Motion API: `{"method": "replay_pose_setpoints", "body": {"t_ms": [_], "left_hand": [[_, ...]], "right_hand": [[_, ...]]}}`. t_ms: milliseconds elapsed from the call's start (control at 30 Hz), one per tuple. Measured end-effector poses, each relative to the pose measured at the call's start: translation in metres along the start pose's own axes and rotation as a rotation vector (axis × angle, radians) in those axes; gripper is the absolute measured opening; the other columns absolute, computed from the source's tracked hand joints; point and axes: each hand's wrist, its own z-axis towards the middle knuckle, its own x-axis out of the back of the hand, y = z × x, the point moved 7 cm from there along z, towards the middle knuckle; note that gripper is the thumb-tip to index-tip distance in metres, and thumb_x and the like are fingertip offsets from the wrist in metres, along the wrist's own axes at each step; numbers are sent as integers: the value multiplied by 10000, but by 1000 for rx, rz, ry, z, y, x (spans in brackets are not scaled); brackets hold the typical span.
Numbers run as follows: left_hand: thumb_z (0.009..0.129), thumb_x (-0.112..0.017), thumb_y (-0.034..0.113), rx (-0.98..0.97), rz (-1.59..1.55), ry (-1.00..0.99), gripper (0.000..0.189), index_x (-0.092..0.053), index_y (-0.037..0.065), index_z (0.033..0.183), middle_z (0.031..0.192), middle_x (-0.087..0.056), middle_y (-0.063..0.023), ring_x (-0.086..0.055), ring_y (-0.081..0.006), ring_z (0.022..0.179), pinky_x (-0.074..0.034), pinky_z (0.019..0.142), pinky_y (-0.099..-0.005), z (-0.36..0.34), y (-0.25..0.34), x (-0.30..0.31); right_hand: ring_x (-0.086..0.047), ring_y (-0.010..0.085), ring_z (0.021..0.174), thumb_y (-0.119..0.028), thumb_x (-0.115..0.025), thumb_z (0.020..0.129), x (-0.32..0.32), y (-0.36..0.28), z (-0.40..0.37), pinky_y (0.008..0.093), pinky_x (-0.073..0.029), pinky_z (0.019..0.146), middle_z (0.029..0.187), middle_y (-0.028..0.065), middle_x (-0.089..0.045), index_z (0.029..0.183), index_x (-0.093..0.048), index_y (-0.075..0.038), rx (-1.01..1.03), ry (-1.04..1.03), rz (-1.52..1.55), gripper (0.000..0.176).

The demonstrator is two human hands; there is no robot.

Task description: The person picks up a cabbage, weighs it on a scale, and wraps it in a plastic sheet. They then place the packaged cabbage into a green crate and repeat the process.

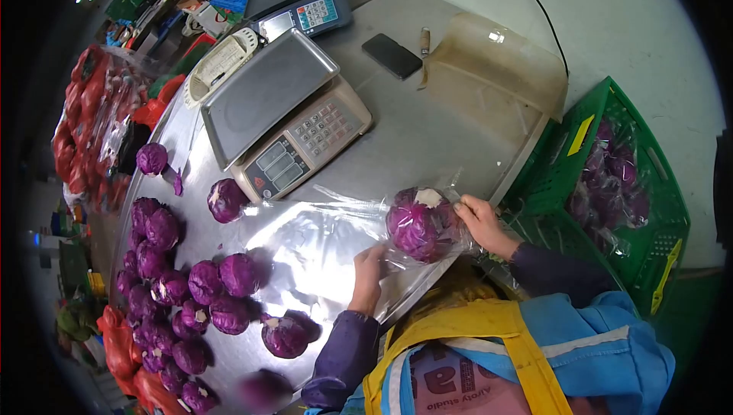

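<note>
A red cabbage (pixel 416 226) sits inside a clear plastic bag (pixel 336 224) near the table's front edge, its pale cut stem end facing up. My right hand (pixel 486 226) grips the bag at the cabbage's right side, thumb on top. On the near left side, my left hand (pixel 368 281) has its fingers closed on the bag's film, just beside the cabbage. The loose part of the bag stretches left across the metal table. Several unbagged red cabbages (pixel 205 283) lie in a group to the left, and a single cabbage (pixel 227 200) rests by the scale.
A beige scale (pixel 313 136) with a metal pan stands beyond the bag; a second scale (pixel 305 10) is behind it. A phone (pixel 392 56) and a wooden-handled knife (pixel 424 52) lie at the back. At right, a green crate (pixel 664 167) holds bagged cabbages (pixel 611 178).
</note>
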Motion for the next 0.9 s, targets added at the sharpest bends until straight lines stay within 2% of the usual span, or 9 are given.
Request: {"method": "replay_pose_setpoints", "body": {"t_ms": [100,167,300,533,633,700,733,767,900], "left_hand": [[807,-537,92,-455,457,107,120,-530,-26,827,675,-539,-51,-526,-154,567,-445,555,-289,-12,37,-4],[756,-563,28,-856,562,318,251,-488,-14,991,1021,-498,-178,-511,-286,936,-419,811,-358,-46,72,-6],[754,-581,81,-1330,929,3,353,-492,25,1091,1138,-460,-171,-397,-388,1099,-304,951,-441,-90,104,-75],[912,-378,447,-323,119,-414,555,-313,77,1321,1266,-410,-104,-446,-230,1126,-404,922,-340,10,76,-83],[910,-289,518,-231,80,-315,588,-341,89,1308,1252,-429,-91,-461,-232,1091,-433,878,-386,12,67,-60],[910,-274,511,42,18,-32,584,-361,89,1305,1267,-424,-93,-457,-255,1095,-432,876,-412,14,57,-43],[838,-357,621,-29,153,-342,682,-323,165,1343,1329,-379,-67,-372,-231,1178,-365,902,-493,57,39,-20],[906,-481,346,3,47,-282,628,-139,213,1415,1452,-135,-65,-305,-262,1258,-365,953,-448,37,42,-13],[896,-384,459,-6,101,-280,620,-186,150,1397,1418,-214,-88,-319,-271,1248,-340,977,-436,4,64,-65]], "right_hand": [[-335,211,495,-197,-495,883,5,-8,4,343,-329,494,556,137,-347,712,-416,5,25,-5,-81,277],[-362,257,501,-199,-492,883,8,-7,5,357,-337,500,565,158,-373,721,-422,5,19,9,-101,270],[-447,370,556,-206,-481,885,6,2,4,407,-366,528,587,195,-433,752,-438,0,-14,-4,-123,249],[-495,314,1005,-314,-406,887,-31,44,29,399,-384,855,1047,215,-478,1126,-411,-13,-72,240,178,385],[-473,169,849,-307,-315,906,-60,26,38,272,-421,778,1022,96,-450,1245,-389,-37,-300,-395,456,441],[-466,168,884,-322,-311,917,-50,14,24,297,-413,767,978,94,-479,1267,-386,-56,-243,-311,496,446],[-453,158,978,-327,-314,934,-51,13,17,286,-406,837,1056,89,-472,1298,-352,-74,-186,-328,534,445],[-439,148,1073,-332,-316,950,-50,9,10,275,-399,907,1134,84,-464,1328,-317,-91,-129,-350,574,448],[-386,164,1182,-268,-326,956,-7,-14,-13,283,-299,1022,1264,88,-399,1363,-252,-96,-305,-319,930,448]]}}
